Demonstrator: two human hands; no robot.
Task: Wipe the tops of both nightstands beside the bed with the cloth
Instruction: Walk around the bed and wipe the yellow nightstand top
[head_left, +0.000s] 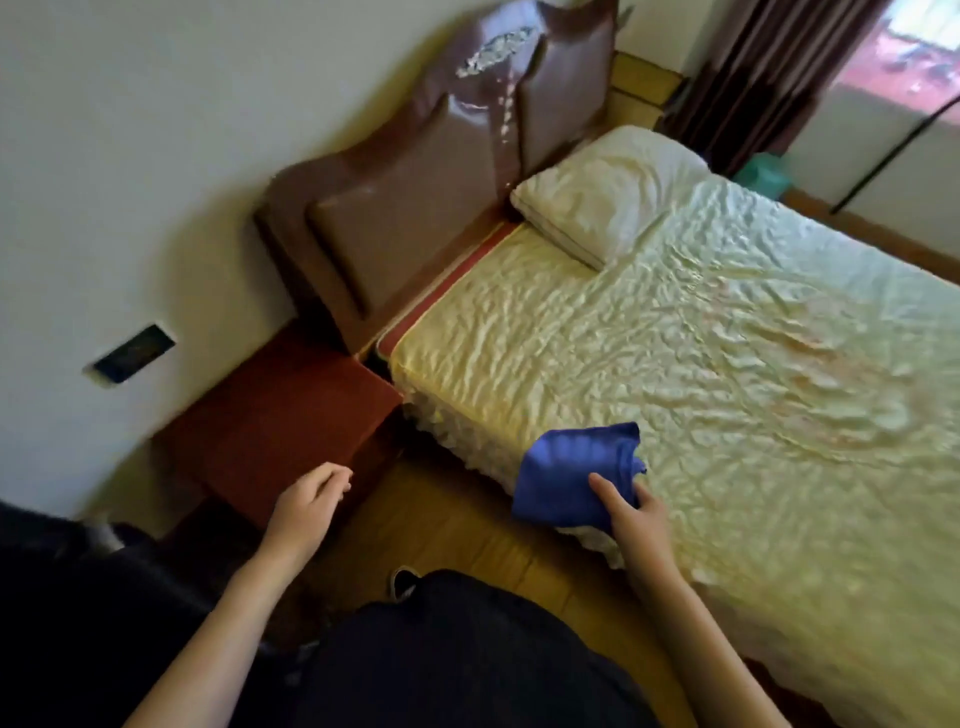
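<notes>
A blue cloth (571, 470) hangs over the near edge of the bed, pinched in my right hand (631, 512). The near nightstand (280, 415), dark red-brown with a bare top, stands against the wall at the left of the bed. My left hand (306, 501) hovers at the nightstand's front edge, fingers loosely curled and holding nothing. The second nightstand (641, 83) shows partly past the headboard at the far side.
A bed with a wrinkled cream cover (701, 364) and a white pillow (608, 192) fills the right. A brown padded headboard (431, 197) leans on the wall. A dark wall socket (135, 353) sits left of the nightstand. Wooden floor (467, 519) lies between me and the bed.
</notes>
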